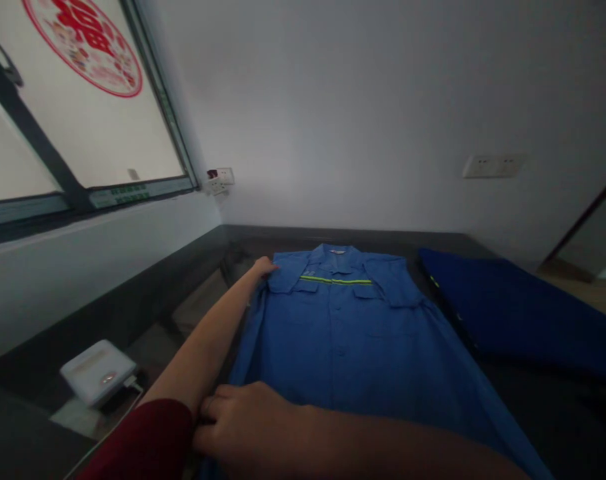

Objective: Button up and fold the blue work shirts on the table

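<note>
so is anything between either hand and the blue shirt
Nothing visible. The left hand lies on the blue shirt at its far left shoulder, and the right hand is curled on its near left edge. The white box and the dark blue cloth lie off to the sides.

Dark red sleeve [147, 440] high on left arm [217, 327], forearms bare

- shirt [347, 333]: blue, one yellow-green stripe across chest
- folded cloth [513, 307]: darker blue
- desk [193, 280]: black
- sleeve [147, 440]: dark red
- box [99, 372]: white
</note>
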The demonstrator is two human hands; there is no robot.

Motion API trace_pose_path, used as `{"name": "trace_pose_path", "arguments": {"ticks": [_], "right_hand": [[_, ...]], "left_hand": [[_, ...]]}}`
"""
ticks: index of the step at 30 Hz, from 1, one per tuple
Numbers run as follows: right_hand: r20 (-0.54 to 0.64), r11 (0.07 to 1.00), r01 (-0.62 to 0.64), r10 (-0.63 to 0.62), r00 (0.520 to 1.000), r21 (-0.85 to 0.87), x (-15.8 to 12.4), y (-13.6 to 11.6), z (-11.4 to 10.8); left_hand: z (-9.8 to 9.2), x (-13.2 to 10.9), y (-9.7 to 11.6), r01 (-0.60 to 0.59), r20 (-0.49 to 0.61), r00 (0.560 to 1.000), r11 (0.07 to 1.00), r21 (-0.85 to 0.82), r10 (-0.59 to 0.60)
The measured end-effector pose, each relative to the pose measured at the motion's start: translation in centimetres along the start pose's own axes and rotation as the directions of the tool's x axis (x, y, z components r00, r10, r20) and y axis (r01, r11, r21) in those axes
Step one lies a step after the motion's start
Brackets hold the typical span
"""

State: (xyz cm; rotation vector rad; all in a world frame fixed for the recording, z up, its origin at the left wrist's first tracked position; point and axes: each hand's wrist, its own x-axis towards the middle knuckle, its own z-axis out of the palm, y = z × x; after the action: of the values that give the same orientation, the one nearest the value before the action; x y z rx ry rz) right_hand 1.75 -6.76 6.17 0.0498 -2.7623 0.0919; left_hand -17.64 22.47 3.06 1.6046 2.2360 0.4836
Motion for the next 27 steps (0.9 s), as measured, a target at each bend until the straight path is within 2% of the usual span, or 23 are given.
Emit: {"name": "trace_pose_path", "arguments": {"ticks": [4, 7, 11, 14, 19, 24, 27], "right_hand": [[-0.034, 0.999, 0.026, -0.025, 0.999, 0.039, -2.0, 1.0, 0.6], [-0.052, 0.998, 0.046, -0.044, 0.998, 0.043, -3.7, 1.2, 0.6], [-0.051, 1.000, 0.021, -0.021, 0.998, 0.002, -6.0, 0.6, -0.4], [-0.016, 1.000, -0.016, 0.016, 1.000, -0.017, -7.3, 0.0, -1.8], [0.002, 0.996, -0.090, 0.090, 0.996, -0.022, -8.8, -0.7, -2.7], [0.016, 0.993, -0.088, 0.089, 0.996, -0.076, -9.1, -1.0, -2.7], [-0.016, 0.989, -0.096, 0.095, 0.995, -0.115, -9.7, -1.2, -3.4]], "left_hand": [[0.4, 0.5, 0.3, -0.075, -0.072, 0.995, 0.995, -0.066, 0.070], [0.5, 0.7, 0.7, -0.099, -0.053, 0.994, 0.987, -0.128, 0.093], [0.5, 1.0, 1.7, -0.061, 0.017, 0.998, 0.979, -0.194, 0.065], [0.6, 1.2, 2.2, 0.010, 0.049, 0.999, 0.980, -0.197, 0.000], [0.8, 0.6, 1.9, 0.073, 0.033, 0.997, 0.991, -0.112, -0.070], [0.7, -0.2, 1.8, -0.047, -0.014, 0.999, 0.998, 0.052, 0.048], [0.0, -0.1, 2.7, -0.136, -0.036, 0.989, 0.967, 0.217, 0.147]]}}
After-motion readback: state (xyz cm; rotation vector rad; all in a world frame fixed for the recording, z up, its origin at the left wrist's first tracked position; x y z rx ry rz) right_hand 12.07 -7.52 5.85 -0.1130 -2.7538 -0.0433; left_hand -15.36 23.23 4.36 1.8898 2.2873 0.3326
